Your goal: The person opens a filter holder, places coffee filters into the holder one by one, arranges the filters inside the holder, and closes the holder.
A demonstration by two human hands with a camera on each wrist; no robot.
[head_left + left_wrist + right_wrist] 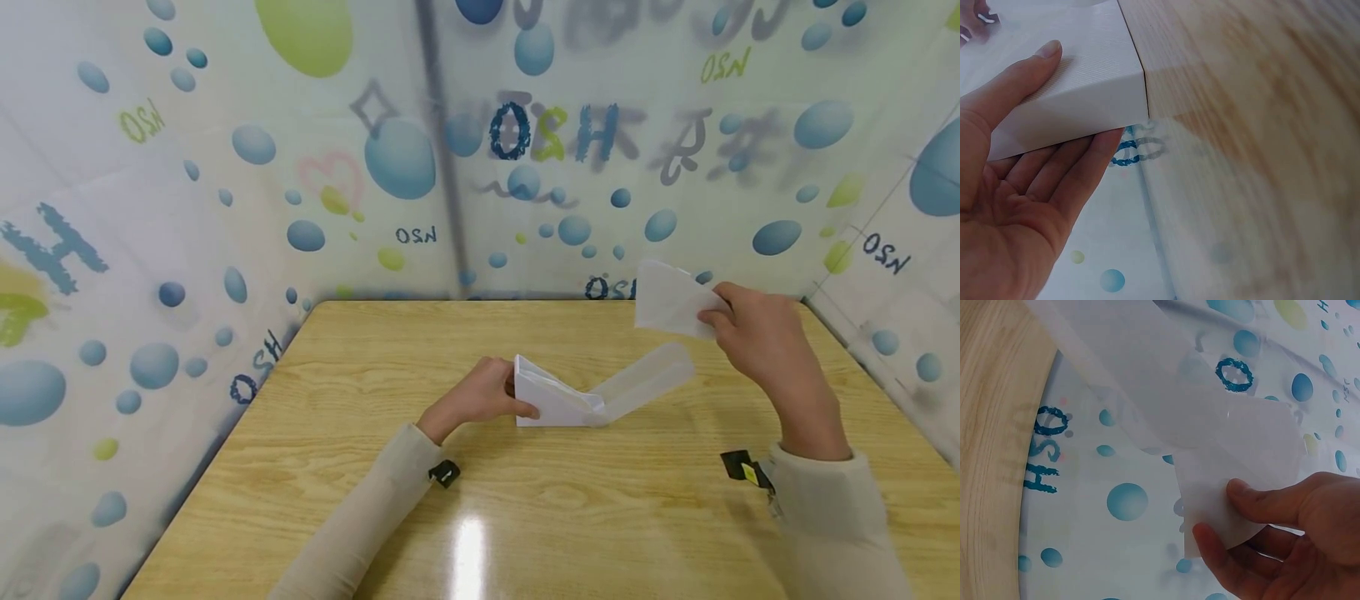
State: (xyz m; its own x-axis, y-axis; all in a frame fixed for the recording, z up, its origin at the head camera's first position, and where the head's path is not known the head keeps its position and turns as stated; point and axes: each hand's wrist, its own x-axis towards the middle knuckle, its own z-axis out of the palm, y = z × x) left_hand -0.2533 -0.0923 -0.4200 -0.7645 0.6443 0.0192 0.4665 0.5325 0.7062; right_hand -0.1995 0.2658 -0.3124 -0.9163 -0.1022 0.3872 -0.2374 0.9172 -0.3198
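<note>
In the head view my left hand [486, 392] grips the left end of a white box-like pack [551, 402] on the table, thumb on the near side. In the left wrist view the pack's finely ribbed face [1094, 53] lies under the thumb, and the other fingers are partly hidden behind it. From its right end a translucent strip [648, 382] slants up to the right. My right hand [768, 342] pinches a thin white sheet [670, 302] between thumb and fingers, raised above the strip. The right wrist view shows the sheet [1210, 500] overlapping the strip [1129, 369].
The wooden table [375, 342] reaches back to a white curtain [337, 267] printed with blue and green drops, which also runs along both sides. Dark straps [444, 473] sit at both sleeve cuffs.
</note>
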